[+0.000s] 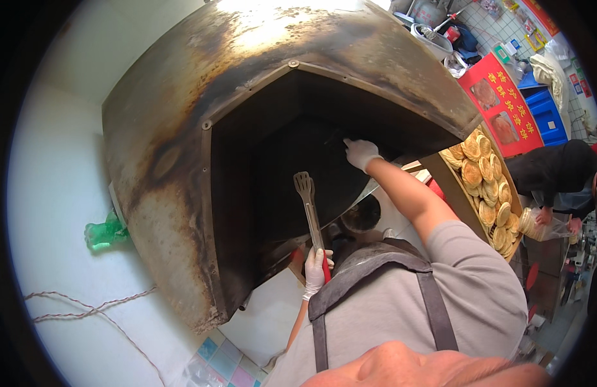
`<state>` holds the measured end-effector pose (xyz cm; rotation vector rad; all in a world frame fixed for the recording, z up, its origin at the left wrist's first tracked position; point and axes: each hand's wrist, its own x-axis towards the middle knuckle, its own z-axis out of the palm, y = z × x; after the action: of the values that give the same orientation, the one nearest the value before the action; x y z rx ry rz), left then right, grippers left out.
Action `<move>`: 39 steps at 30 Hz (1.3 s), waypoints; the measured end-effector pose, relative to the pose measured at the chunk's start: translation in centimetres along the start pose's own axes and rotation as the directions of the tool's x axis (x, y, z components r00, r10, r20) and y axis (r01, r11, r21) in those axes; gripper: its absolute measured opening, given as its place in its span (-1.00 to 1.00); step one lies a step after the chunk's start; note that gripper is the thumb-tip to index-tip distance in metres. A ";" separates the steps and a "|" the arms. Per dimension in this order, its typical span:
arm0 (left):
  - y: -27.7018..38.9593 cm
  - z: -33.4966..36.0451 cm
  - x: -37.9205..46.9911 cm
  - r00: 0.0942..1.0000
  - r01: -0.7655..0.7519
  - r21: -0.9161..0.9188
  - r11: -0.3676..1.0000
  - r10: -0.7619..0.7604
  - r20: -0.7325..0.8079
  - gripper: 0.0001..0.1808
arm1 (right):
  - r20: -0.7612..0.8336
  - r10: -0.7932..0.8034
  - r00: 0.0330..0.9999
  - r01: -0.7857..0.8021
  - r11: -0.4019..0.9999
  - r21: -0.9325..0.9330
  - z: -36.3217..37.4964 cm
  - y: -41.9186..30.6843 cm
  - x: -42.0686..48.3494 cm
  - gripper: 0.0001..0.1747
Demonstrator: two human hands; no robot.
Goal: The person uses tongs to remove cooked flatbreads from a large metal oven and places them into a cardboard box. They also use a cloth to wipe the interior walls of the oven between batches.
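My left hand (316, 272), in a white glove, grips the red handle (326, 266) of metal serving tongs (312, 208). The slotted head of the tongs points up, in front of the dark mouth of a scorched metal oven (177, 159). My right hand (362, 154), gloved too, is stretched out at the right part of the oven's black interior (298, 140). Its fingertips are close to a faint dark shape that is too dim to name. Whether those fingers hold anything is not visible.
On the right, a tray (453, 203) bears many round flatbreads (487, 169). Beyond it a person in dark clothes (550, 169) handles a plastic bag of flatbreads (535, 223). A red sign (504, 106) with writing stands behind. A green plastic bottle (105, 234) lies left of the oven.
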<state>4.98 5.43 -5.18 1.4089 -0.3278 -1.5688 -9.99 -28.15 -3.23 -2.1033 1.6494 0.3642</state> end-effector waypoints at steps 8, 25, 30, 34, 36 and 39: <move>-0.6 -0.1 0.0 0.996 0.077 0.046 0.996 -0.079 0.047 -0.66 | 0.353 0.155 0.923 -0.133 0.987 -0.086 4.1 11.8 -9.9 -0.48; -0.9 0.9 -0.5 0.994 0.094 0.092 0.991 -0.100 0.055 -0.67 | 0.255 0.120 0.959 -0.106 0.992 -0.071 3.9 12.9 -11.2 -0.51; -0.7 0.3 -0.1 0.999 0.043 0.082 0.996 -0.042 -0.013 -0.66 | -0.096 -0.065 0.993 0.068 0.997 0.034 4.4 10.8 -15.4 -0.51; 0.2 0.5 -0.1 0.999 0.012 0.047 0.999 -0.010 -0.042 -0.63 | -0.024 -0.197 0.980 0.198 0.971 0.135 2.7 2.0 -9.0 -0.50; 0.2 0.7 -0.3 0.997 0.005 0.049 0.999 -0.001 -0.082 -0.63 | -0.062 -0.303 0.951 0.308 0.944 0.118 2.3 -3.2 -5.1 -0.49; -0.4 0.9 -0.6 0.986 0.052 -0.022 0.998 -0.055 -0.157 -0.64 | 0.036 -0.397 0.917 0.399 0.916 -0.042 1.8 -10.4 0.8 -0.43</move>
<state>3.86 5.76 -4.86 1.5285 -0.1826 -1.4884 0.32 -25.92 -3.31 -2.3893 1.1626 0.2990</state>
